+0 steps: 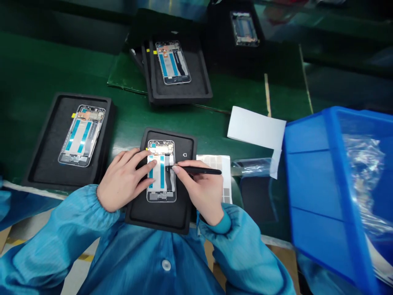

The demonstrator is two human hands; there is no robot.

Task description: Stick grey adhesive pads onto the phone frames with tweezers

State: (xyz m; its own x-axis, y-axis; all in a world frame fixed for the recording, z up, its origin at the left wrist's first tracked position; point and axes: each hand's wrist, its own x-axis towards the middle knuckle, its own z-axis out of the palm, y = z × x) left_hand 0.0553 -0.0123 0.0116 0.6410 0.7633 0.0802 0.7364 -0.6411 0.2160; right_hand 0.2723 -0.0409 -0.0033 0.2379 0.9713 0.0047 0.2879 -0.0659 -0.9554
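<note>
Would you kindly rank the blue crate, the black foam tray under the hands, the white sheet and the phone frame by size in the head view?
Largest to smallest: blue crate, black foam tray, then white sheet and phone frame, which look alike, so I leave them unranked.

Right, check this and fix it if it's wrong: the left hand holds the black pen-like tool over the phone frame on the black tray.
Wrong hand: the head view shows the right hand holding the black pen-like tool over the phone frame on the black tray.
</note>
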